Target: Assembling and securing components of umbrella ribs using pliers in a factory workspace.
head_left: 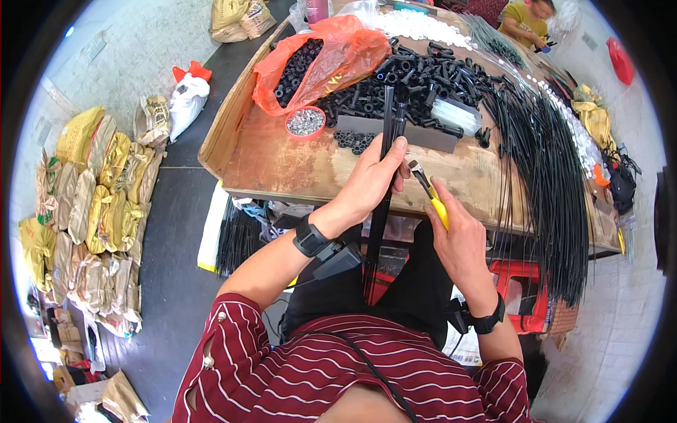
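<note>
- Fingers of the right hand (460, 236) curl round a yellow-handled tool (436, 204).
- Left hand (370, 176), fingers closed on black strips (379, 222), which in my view cross the front edge of the table (247, 169).
- Past that edge I see bare wood up to a grey divider (427, 138); black parts (441, 77) crowd beyond.

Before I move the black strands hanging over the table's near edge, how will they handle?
The black strands are probably flexible, since they bend over the edge of the table. Each looks thin, so likely light. With long ends overhanging, they may slide off.
</note>
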### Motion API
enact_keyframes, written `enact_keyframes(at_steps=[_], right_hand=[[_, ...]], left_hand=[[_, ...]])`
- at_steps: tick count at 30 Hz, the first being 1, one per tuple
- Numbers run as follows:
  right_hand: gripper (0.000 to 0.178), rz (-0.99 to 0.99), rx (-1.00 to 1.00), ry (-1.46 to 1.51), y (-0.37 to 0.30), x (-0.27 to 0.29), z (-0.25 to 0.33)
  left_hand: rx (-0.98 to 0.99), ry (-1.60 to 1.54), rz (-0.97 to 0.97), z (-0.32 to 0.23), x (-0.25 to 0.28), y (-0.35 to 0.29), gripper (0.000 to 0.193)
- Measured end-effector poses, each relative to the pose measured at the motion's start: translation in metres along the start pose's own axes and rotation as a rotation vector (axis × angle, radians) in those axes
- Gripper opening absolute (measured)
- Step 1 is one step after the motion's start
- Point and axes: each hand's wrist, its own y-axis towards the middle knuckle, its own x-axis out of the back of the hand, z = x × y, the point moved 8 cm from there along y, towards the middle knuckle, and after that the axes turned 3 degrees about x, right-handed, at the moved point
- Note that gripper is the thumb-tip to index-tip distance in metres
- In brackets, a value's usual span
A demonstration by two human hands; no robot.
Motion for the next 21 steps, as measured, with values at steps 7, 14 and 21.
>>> enact_keyframes(at_steps=[7,14,21], right_hand=[[0.052,-0.034,0.074,-0.219,0.0005,-0.0037,0.0033],[0.057,0.024,0.083,-0.299,0.0060,-0.0022,0.0035],[0.055,0.010,0.086,-0.319,0.0085,-0.0010,0.0002]], left_hand=[[0.008,0.035,-0.033,-0.0003,-0.0005,-0.0024,0.035],[0.007,0.008,-0.034,-0.0005,0.0019,-0.0024,0.035],[0.023,-0.022,-0.004,0.0041,-0.0011,0.0007,0.035]])
